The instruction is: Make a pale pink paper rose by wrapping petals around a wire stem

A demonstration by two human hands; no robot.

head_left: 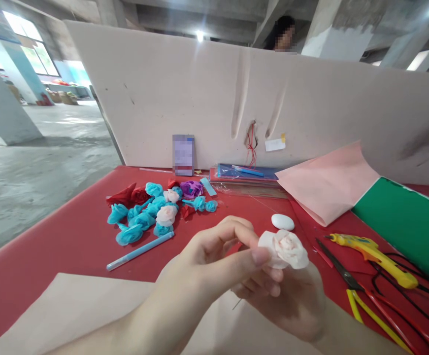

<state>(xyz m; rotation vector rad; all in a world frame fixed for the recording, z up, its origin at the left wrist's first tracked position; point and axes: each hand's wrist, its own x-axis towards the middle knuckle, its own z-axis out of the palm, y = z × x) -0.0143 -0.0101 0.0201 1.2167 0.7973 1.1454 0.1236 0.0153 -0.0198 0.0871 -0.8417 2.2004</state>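
In front of me is a pale pink paper rose (291, 249), its petals curled around the centre. My left hand (214, 266) pinches a petal on the rose's left side between thumb and fingers. Under the flower, my right hand (291, 301) is closed, palm up, with its fingers curled around the base. A thin wire stem (237, 303) pokes out below those fingers; the grip itself is partly hidden. Just behind the rose lies a white oval case (282, 222). Sheets of pale pink paper (70, 305) lie beneath my forearms.
Blue paper roses (142, 222) lie heaped at left, with pink, red and purple ones. A blue pen (140, 251) is in front. At right are a yellow glue gun (377, 254), scissors (350, 281) and green board (402, 212). A white panel (181, 88) stands behind; a person's head (282, 34) shows above.
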